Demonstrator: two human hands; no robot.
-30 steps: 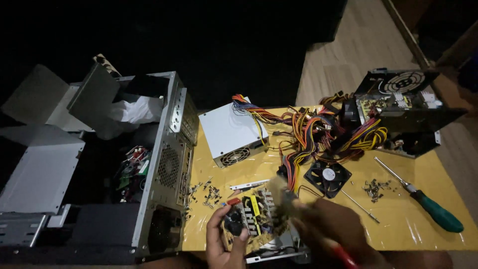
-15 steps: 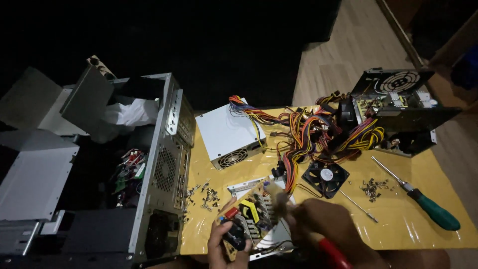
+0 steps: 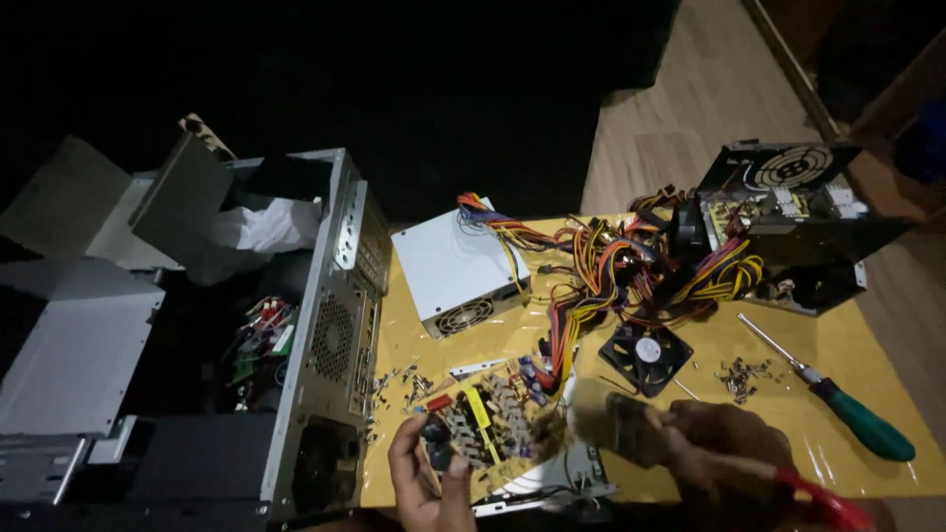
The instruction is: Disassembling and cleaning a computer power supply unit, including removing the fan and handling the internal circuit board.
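Head view: left hand [image 3: 426, 483] grips circuit board [image 3: 483, 419]; right hand [image 3: 724, 448] clasps brush [image 3: 611, 419] touching board's right edge.

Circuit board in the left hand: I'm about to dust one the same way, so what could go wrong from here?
The left hand pinches the circuit board by one edge only, so the brush in the right hand could tip or twist it. The board's cables run into a tangle, so a tug might drag the loose fan. Small screws lie scattered on the yellow table; a sweep might flick them off.
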